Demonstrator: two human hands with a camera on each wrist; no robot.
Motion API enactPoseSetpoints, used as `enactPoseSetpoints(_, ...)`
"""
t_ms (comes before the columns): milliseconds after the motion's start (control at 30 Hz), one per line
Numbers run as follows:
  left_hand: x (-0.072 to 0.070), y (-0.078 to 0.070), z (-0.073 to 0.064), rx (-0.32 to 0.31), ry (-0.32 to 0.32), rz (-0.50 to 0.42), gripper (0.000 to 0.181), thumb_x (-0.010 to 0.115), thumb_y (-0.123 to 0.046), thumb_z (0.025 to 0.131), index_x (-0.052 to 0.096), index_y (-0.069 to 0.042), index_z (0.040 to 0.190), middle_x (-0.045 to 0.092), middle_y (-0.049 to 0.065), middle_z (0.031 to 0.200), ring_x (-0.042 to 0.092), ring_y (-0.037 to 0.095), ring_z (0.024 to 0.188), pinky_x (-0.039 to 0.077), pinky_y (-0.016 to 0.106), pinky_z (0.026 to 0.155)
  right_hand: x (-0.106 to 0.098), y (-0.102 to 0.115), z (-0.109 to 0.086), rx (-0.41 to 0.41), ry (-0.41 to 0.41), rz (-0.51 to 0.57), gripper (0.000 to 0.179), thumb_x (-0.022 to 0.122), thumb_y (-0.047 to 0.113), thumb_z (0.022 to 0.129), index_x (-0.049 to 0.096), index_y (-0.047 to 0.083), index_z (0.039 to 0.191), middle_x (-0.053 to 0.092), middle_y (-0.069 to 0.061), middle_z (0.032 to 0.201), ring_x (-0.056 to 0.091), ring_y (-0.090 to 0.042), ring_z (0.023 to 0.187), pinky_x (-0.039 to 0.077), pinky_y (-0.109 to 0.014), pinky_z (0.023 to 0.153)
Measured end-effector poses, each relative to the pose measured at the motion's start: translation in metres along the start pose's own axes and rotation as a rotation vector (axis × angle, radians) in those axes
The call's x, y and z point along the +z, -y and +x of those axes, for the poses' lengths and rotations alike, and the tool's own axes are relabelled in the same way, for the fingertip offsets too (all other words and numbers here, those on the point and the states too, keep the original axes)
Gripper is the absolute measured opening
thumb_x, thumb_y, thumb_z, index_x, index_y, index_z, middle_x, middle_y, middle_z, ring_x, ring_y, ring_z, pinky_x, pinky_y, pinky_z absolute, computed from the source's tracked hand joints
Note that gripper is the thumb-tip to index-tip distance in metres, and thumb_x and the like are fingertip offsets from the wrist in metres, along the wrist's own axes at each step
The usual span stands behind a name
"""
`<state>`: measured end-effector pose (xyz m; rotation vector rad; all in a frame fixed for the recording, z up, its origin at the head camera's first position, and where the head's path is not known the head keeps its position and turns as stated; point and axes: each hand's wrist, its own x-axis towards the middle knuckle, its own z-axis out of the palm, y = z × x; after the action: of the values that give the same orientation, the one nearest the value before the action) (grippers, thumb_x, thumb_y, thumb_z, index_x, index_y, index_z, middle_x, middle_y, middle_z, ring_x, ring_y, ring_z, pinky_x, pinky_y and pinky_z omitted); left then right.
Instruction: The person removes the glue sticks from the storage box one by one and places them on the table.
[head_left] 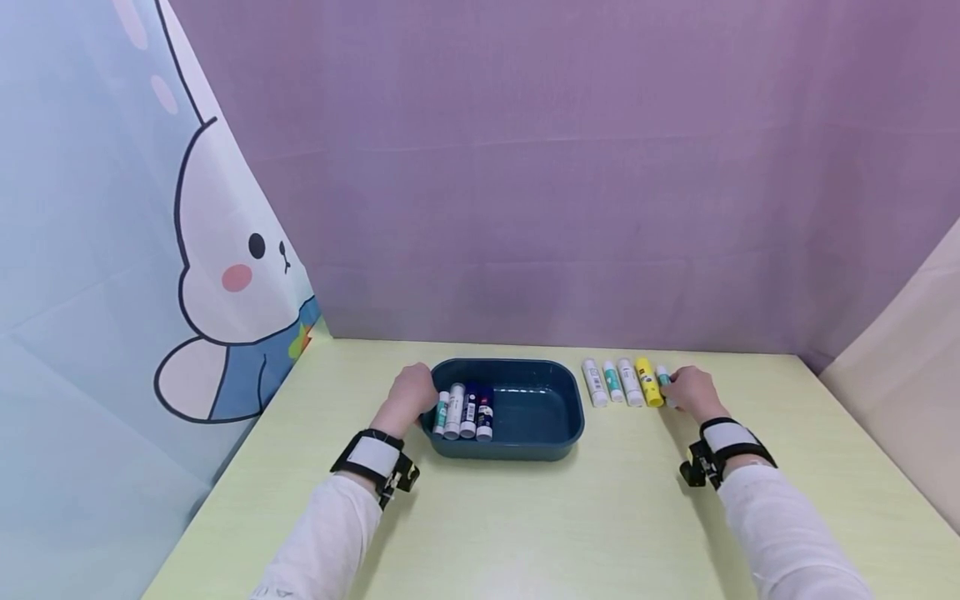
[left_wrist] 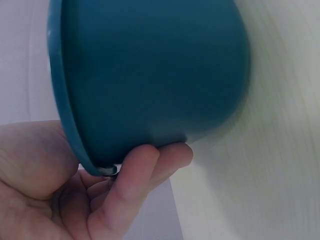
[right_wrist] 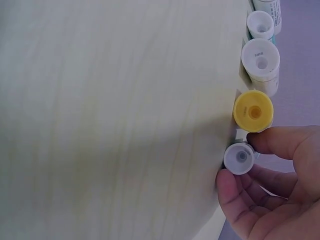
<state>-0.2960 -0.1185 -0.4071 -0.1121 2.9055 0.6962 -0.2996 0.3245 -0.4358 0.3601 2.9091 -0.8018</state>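
My left hand (head_left: 412, 392) grips the left end of a dark teal plastic basin (head_left: 498, 451). In the left wrist view its fingers press the outer wall beneath the rim, with the thumb at the rim's other side. Several glue sticks, among them a dark blue-labelled one (head_left: 485, 415), lie side by side at the basin's left end. Over on the right, my right hand (head_left: 693, 393) pinches a small white-and-teal glue stick (right_wrist: 240, 159) between thumb and fingers. That stick is at the right end of a row, close beside a yellow glue stick (right_wrist: 253, 111).
The row continues leftward with white glue sticks (head_left: 594, 383) and a small teal-labelled one (head_left: 612, 381), between the basin and the yellow stick. All lie on a pale yellow-green table (head_left: 525, 533). A purple cloth (head_left: 562, 183) hangs along its back edge.
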Motion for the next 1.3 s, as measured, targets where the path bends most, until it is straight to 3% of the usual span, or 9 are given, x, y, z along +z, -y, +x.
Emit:
enactPoseSetpoints(800,0.0,0.0,-0.001,0.012,-0.003,-0.009,0.026,0.055,0.001,0.088,0.055,0.011,0.112,0.061,0.027,0.105,0.06,0.022,0.044,0.051,0.026,0.035,-0.006,0.005,-0.005,-0.02,0.03,-0.034,0.04,0.054,0.008,0.088,0.05,-0.021,0.115,0.056,-0.035,0.107,0.062,-0.022,0.069,0.056,-0.026,0.054)
enactPoseSetpoints(1033,0.0,0.0,-0.002,0.023,-0.009,-0.015,0.024,0.055,0.002,0.087,0.056,0.012,0.11,0.062,0.028,0.104,0.06,0.022,0.044,0.05,0.025,0.034,-0.015,0.01,-0.006,0.006,0.098,-0.055,0.042,0.054,0.012,0.089,0.049,-0.019,0.117,0.059,-0.023,0.089,0.057,-0.016,0.06,0.052,-0.024,0.051)
enactPoseSetpoints(1167,0.001,0.0,-0.001,0.024,-0.013,-0.01,0.024,0.055,0.001,0.087,0.056,0.012,0.109,0.062,0.027,0.104,0.061,0.022,0.044,0.05,0.025,0.034,-0.025,0.016,-0.008,0.004,0.15,-0.121,0.047,0.053,0.016,0.09,0.045,-0.019,0.121,0.06,-0.023,0.09,0.058,-0.022,0.07,0.051,-0.028,0.054)
enactPoseSetpoints(1300,0.0,0.001,-0.001,0.019,-0.011,-0.012,0.024,0.055,0.001,0.087,0.056,0.011,0.11,0.061,0.027,0.104,0.061,0.022,0.044,0.05,0.025,0.034,-0.036,0.026,-0.013,-0.043,0.159,-0.212,0.053,0.053,0.022,0.091,0.044,-0.02,0.122,0.056,-0.034,0.11,0.061,-0.037,0.091,0.056,-0.04,0.071)
